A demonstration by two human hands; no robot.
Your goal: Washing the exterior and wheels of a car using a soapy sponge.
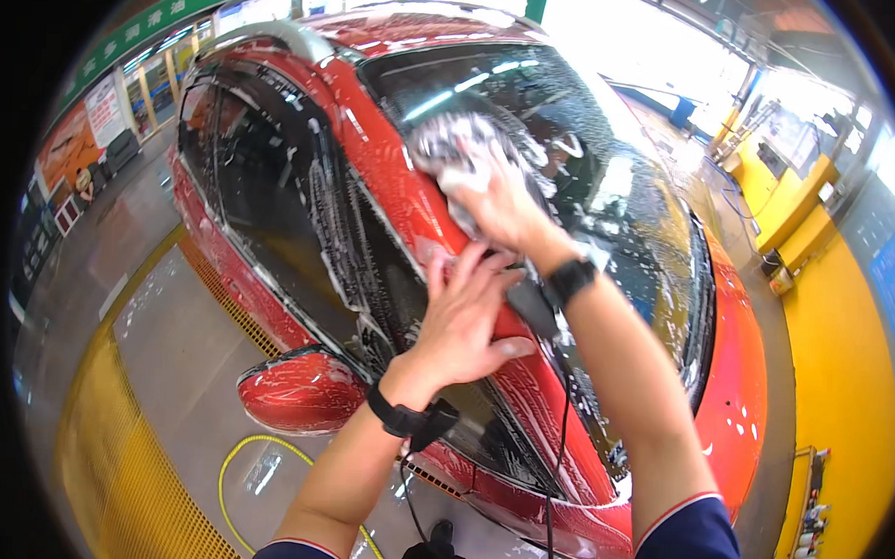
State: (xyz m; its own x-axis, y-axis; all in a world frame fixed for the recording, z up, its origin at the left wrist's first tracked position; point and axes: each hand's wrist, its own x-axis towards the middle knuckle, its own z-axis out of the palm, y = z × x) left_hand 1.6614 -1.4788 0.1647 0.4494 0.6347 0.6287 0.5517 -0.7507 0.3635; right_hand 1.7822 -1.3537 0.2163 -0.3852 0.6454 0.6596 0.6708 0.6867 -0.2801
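A red car [420,216] coated in soap suds fills the middle of the view. My right hand [506,200] presses a foamy grey-and-white wash cloth [464,128] against the upper edge of the windshield [571,121], beside the red pillar. Motion blur and suds hide the fingertips. Lower down, my left hand [465,317] lies with its fingers apart on the same pillar, holding nothing. Below and to its left is the red side mirror [303,389]. Both wrists wear black straps with small devices and cables.
A yellow hose [226,468] loops across the wet floor near my feet. Yellow floor grating [128,416] runs along the left. At the right stand a yellow wall [844,367] and a rack of bottles [805,528]. A person [85,183] is far off at left.
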